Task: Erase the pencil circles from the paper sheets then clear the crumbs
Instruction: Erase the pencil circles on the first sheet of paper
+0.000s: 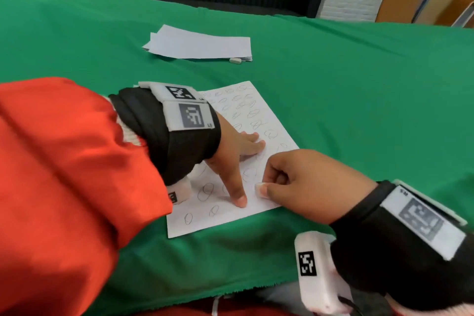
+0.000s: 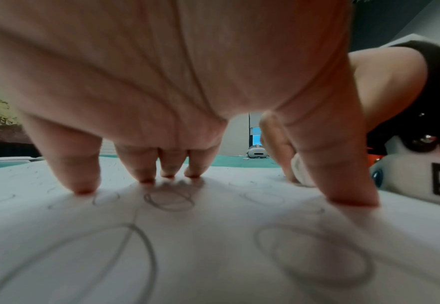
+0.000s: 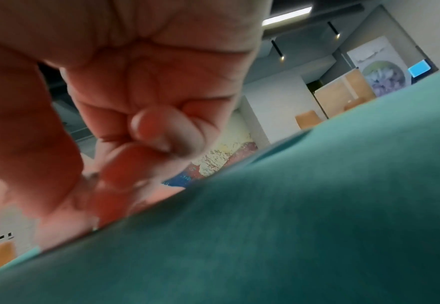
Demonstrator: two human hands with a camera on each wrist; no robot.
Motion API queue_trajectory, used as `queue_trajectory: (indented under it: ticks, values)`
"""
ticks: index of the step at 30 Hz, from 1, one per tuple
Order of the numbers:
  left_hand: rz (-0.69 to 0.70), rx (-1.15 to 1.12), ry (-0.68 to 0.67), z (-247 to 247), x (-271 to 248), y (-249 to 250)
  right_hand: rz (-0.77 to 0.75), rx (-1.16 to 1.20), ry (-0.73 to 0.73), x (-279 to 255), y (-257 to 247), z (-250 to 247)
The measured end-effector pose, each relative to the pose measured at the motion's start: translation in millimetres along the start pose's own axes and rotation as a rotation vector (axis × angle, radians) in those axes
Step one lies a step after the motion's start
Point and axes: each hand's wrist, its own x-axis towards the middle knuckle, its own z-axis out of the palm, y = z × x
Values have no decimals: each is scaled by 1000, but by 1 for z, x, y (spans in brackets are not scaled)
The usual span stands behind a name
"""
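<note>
White paper sheet (image 1: 259, 120) lies at centre frame on the green tabletop (image 1: 359, 79). Left hand (image 1: 238, 151) presses it with spread fingers; right hand (image 1: 302, 182) pinches the eraser (image 1: 259, 189). Best rub short strokes near the bracing thumb to avoid creasing.

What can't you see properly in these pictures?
- Head view: circles under the left hand are hidden on the sheet.
- Head view: most of the eraser hides inside the right hand.
- Right wrist view: the fingertips are too blurred to show the eraser.
- Head view: eraser crumbs are too small to tell.
</note>
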Motion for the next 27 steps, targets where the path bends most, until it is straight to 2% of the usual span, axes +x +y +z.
queue_trajectory:
  ticks: [3,7,12,17,21,27]
  values:
    - [9,8,6,1,1,0,13,-58,25,1,-1,-2]
    - [29,7,10,2,4,0,-32,-109,-22,-1,-10,-3]
    - [16,6,24,2,3,1,72,-143,33,5,-8,-7]
    - [42,15,40,3,6,0,-7,-117,-71,0,-19,-5]
    - [23,25,52,4,6,0,91,-136,17,8,-12,-8]
    - [27,37,55,5,7,0,21,-99,-51,1,-14,-4]
